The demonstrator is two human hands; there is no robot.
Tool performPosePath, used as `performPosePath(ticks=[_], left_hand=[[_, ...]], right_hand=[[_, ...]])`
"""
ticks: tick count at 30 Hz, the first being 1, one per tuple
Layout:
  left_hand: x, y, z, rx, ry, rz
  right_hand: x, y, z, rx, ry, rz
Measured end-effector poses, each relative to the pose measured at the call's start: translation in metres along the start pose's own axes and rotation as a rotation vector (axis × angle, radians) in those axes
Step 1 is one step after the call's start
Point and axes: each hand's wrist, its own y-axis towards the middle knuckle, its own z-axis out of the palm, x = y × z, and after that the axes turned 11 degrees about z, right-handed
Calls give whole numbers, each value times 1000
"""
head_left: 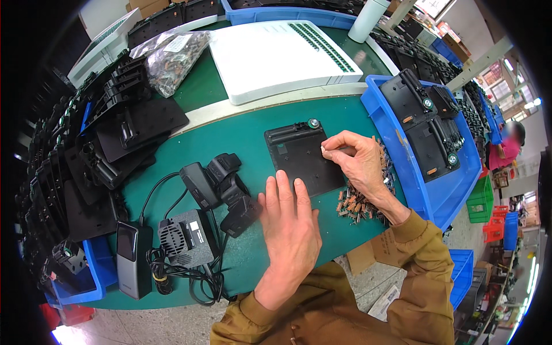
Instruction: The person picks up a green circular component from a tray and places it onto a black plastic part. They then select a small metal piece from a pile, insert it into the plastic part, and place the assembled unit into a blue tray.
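Observation:
A flat black plastic plate lies on the green table top, with a black tube along its far edge and a round silver-and-green piece at that tube's right end. My left hand is open, fingers stretched out, its fingertips by the plate's near left edge. Over the plate's right edge, my right hand is closed in a pinch. Something pale shows at its fingertips, too small to name. Beside and partly under that hand lies a heap of small copper-coloured and silver metal parts.
At the right, a blue bin holds similar black plates. Black plates pile up on the left. Nearer stand a black strapped device, a grey power bank and tangled cables. A white panel and a bag of parts lie behind.

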Motion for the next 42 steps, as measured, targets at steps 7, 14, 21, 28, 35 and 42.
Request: performPosePath(ticks=[7, 14, 21, 28, 35, 42], left_hand=[[0, 1, -1, -22, 50, 39], [0, 0, 0, -19, 50, 38], [0, 0, 0, -7, -1, 4], [2, 0, 1, -28, 54, 61], [0, -2, 2, -21, 5, 25], [-2, 1, -7, -41, -45, 22]], right_hand=[[-7, -1, -3, -35, 146, -53], [11, 0, -7, -10, -185, -40], [20, 0, -15, -77, -228, -163], [30, 32, -11, -79, -421, -299], [7, 60, -3, 98, -609, -399], [30, 57, -12, -13, -687, -590]])
